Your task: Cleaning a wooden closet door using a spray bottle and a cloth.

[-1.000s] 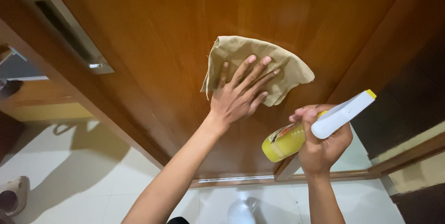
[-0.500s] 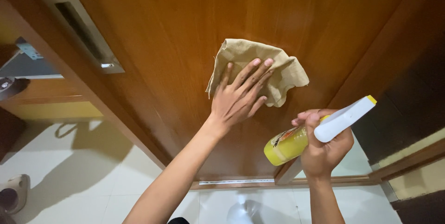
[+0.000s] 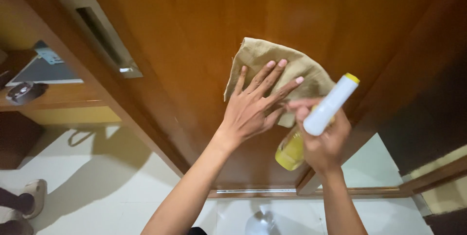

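My left hand (image 3: 255, 103) lies flat, fingers spread, on a beige cloth (image 3: 262, 60) and presses it against a polished brown wooden door (image 3: 194, 26). My right hand (image 3: 323, 142) grips a spray bottle (image 3: 327, 106) with a white nozzle head, a yellow tip and yellow liquid in its body (image 3: 289, 150). The bottle is held close beside the cloth's lower right edge, its nozzle tilted up to the right. The cloth's lower part is hidden under my left hand.
A recessed metal pull handle (image 3: 99, 35) sits in the door's upper left. A metal strip (image 3: 258, 191) runs along the door's bottom edge. White floor tiles (image 3: 97, 186) lie below. A wooden shelf (image 3: 53, 96) with items stands at left; a slipper (image 3: 31, 196) at lower left.
My left hand slid the cloth slightly up the door. My right hand brought the spray bottle left and up, close against the cloth.
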